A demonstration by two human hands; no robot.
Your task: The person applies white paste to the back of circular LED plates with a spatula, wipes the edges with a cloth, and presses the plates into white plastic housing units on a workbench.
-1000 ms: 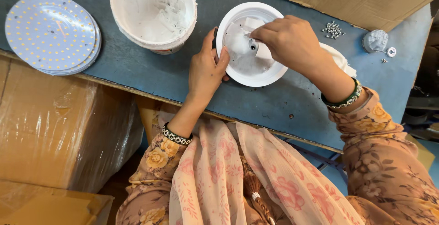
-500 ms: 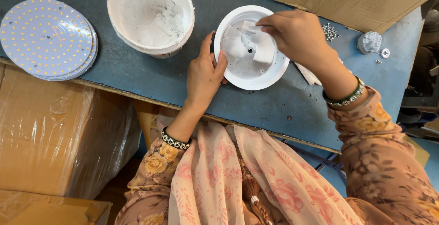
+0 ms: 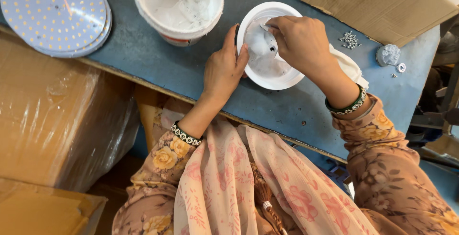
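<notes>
A round white lamp housing [image 3: 282, 75] lies on the blue table [image 3: 158, 68]. My left hand [image 3: 224, 70] grips its left rim, thumb over the edge. My right hand [image 3: 302, 41] is inside the housing, fingers pinched on a small tool or brush that smears white paste on the housing's floor near a small central hole. A white cloth [image 3: 351, 68] lies under my right wrist.
A white bucket of paste [image 3: 178, 3] stands at the back, left of the housing. A stack of round LED boards [image 3: 55, 15] sits far left. Cardboard [image 3: 377, 5], a heap of screws [image 3: 350, 39] and a small silvery part [image 3: 387, 54] lie right. Wrapped boxes [image 3: 52, 120] stand below the table edge.
My right hand has shifted within the housing, spreading paste from the centre toward the upper left. My left hand keeps its grip on the rim.
</notes>
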